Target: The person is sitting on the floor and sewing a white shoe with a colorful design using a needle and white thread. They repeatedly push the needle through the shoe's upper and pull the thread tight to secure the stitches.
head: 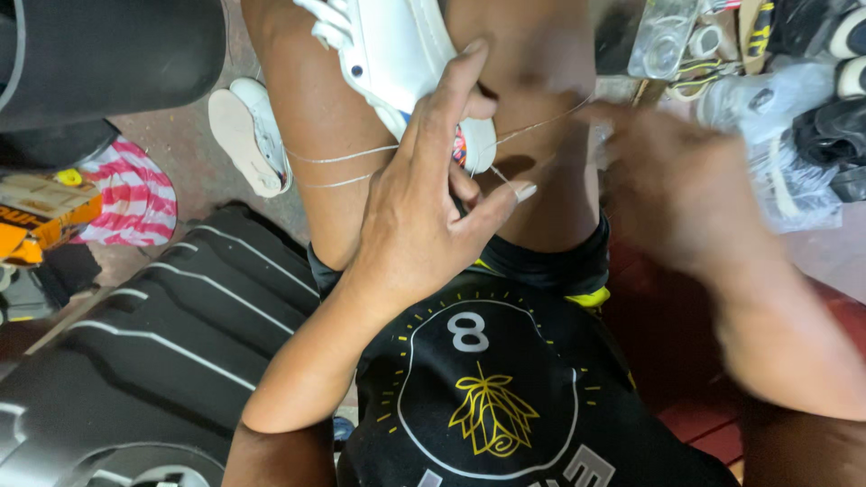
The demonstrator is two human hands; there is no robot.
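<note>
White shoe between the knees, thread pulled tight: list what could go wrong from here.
1. The thread runs taut across the bare thigh; a hard pull by the blurred right hand might chafe or cut skin.
2. The left hand steadies the white shoe with only its fingers; the shoe could twist or slip from between the knees.
3. Two strands lie close together on the thigh and may tangle.

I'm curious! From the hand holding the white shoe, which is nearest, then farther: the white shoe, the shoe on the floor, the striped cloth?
From the left hand:
1. White shoe, touching its fingers, between the knees.
2. Shoe on the floor, off to the picture's left.
3. Red-and-white striped cloth, farthest, near the picture's left edge.
</note>
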